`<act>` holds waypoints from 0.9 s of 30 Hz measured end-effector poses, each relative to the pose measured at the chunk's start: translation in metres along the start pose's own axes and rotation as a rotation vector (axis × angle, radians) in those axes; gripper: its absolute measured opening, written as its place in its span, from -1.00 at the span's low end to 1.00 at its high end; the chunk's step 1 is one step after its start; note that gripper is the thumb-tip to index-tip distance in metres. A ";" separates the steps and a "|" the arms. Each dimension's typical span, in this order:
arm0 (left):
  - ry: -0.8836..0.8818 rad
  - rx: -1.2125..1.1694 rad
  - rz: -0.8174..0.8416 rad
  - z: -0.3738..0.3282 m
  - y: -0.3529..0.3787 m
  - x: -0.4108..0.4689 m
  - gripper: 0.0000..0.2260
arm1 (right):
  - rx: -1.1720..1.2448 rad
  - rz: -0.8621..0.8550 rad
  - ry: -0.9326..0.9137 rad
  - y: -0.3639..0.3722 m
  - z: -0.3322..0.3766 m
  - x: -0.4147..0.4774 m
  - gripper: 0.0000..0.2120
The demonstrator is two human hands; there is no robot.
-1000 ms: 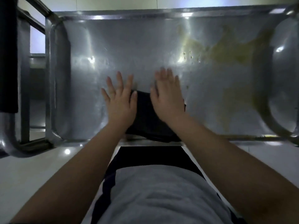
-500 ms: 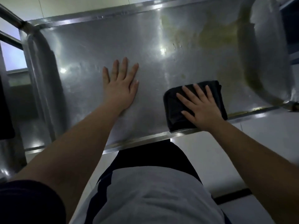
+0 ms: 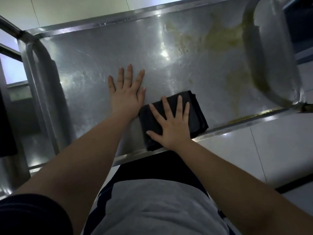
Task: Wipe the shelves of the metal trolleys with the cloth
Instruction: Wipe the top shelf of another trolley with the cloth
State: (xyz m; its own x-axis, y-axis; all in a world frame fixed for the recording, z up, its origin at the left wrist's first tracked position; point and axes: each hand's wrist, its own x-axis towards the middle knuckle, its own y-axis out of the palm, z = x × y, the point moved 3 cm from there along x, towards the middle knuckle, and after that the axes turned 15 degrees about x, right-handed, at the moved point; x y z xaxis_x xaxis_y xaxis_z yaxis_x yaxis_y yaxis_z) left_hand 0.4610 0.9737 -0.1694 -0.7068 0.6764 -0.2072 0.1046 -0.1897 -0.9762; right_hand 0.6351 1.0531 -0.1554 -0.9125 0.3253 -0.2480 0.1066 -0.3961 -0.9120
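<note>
Metal trolley shelf (image 3: 93, 68) was viewed from above: dull, scratched, glare spots at centre. A yellow-green stain (image 3: 218, 39) was spread over the far right part and down the right end. The folded black cloth (image 3: 198, 112) was laid at the near rim, right of centre, pressed flat under the right hand (image 3: 172, 129), fingers straight and spread. The left hand (image 3: 126, 97) was laid flat on bare metal just left of the cloth, fingers spread. White floor tiles (image 3: 262, 146) were seen near right, a pale tiled wall (image 3: 76, 11) beyond the far rim.

cloth (image 3: 198, 112): slid back left | right hand (image 3: 174, 129): pressing it, now just beside left hand (image 3: 126, 99)
</note>
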 end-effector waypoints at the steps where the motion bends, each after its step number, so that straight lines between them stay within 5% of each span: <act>1: 0.003 -0.006 -0.001 0.001 0.000 -0.001 -0.51 | 0.005 -0.002 -0.001 0.001 0.002 -0.001 -0.21; 5: 0.018 -0.039 0.016 0.003 0.002 0.001 -0.52 | 0.002 0.006 0.009 -0.011 -0.049 -0.004 -0.23; 11: 0.006 -0.037 -0.005 0.003 0.003 0.001 -0.51 | -0.061 0.068 0.328 -0.051 -0.162 -0.011 -0.18; 15: -0.004 -0.024 0.011 0.000 0.001 0.003 -0.50 | -0.057 0.063 0.332 -0.037 -0.131 -0.008 -0.19; 21: 0.001 -0.023 -0.007 0.002 0.005 0.001 -0.51 | -0.010 0.037 0.105 -0.005 -0.024 -0.006 -0.21; 27: -0.007 -0.071 -0.007 0.001 -0.002 0.001 -0.50 | -0.062 0.060 0.087 -0.025 -0.085 -0.006 -0.24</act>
State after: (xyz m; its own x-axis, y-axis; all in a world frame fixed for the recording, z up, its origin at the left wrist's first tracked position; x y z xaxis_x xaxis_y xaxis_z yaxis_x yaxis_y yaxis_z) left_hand 0.4595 0.9735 -0.1677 -0.7123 0.6729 -0.1998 0.1488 -0.1333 -0.9798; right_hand 0.6711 1.1341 -0.1591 -0.8663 0.3771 -0.3275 0.1866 -0.3638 -0.9126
